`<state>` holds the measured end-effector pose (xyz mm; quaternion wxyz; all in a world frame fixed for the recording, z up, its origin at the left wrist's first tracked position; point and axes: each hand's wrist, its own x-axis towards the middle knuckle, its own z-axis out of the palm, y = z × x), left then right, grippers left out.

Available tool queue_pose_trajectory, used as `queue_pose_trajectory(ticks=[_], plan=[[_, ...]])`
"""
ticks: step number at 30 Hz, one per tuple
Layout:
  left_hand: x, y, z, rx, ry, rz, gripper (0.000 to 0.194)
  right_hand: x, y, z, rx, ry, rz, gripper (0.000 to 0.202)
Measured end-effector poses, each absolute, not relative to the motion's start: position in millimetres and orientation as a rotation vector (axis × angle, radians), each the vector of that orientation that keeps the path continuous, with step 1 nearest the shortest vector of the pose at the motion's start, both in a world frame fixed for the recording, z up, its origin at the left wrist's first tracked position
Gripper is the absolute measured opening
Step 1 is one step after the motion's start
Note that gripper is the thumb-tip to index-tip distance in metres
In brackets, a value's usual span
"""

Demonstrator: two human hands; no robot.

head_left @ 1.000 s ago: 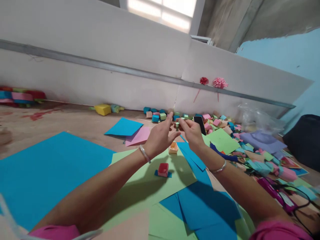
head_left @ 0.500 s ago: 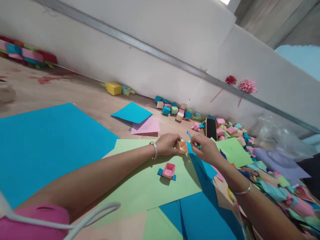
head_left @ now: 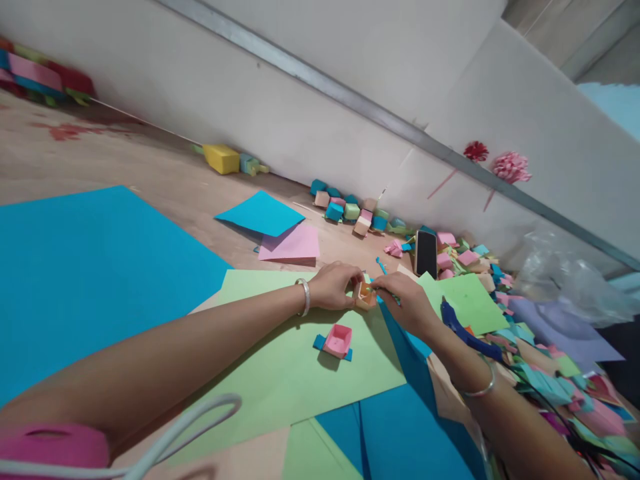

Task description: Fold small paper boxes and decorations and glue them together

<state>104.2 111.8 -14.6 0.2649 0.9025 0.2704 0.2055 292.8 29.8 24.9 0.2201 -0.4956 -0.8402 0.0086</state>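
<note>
My left hand (head_left: 336,287) is closed on the side of a small orange paper box (head_left: 365,297), its open top facing up. From the right, my right hand (head_left: 403,299) reaches to the box's rim with thumb and fingers pinched; a small greenish bit shows at the fingertips, too small to name. Both hands are above a light green sheet (head_left: 280,353). Nearer to me on that sheet sits a pink paper box (head_left: 339,341) with blue tabs on two sides.
Blue sheets (head_left: 100,267) lie left and front. A phone (head_left: 426,253), a dark blue glue gun (head_left: 467,337), its cable and heaped paper pieces are at the right. Small paper boxes (head_left: 334,212) line the wall. A white cable (head_left: 200,417) crosses the lower left.
My right hand has moved left, bringing its fingertips to the orange box. My left hand keeps its hold. The view has shifted slightly, and more of the glue gun shows.
</note>
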Motion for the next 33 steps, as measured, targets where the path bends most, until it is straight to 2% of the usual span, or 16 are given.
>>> queue_pose_trajectory(ticks=[6,16,26,33], plan=[[103.3,111.4,-12.0,2.438,0.699,0.544,0.037,290.3,30.9,17.1,-1.303,-2.295,0.088,0.019],[101.8,114.7,-17.9,2.434,0.652,0.574,0.033,282.1,32.2,7.9,-1.312,-2.295,-0.051,0.019],[101.1,111.3,-12.8,2.434,0.615,0.619,0.029,282.0,35.6,5.9,-1.453,-2.269,-0.045,0.014],[99.9,112.4,-15.6,2.418,0.629,0.631,0.036,279.7,34.2,0.6,-1.554,-2.187,-0.075,0.016]])
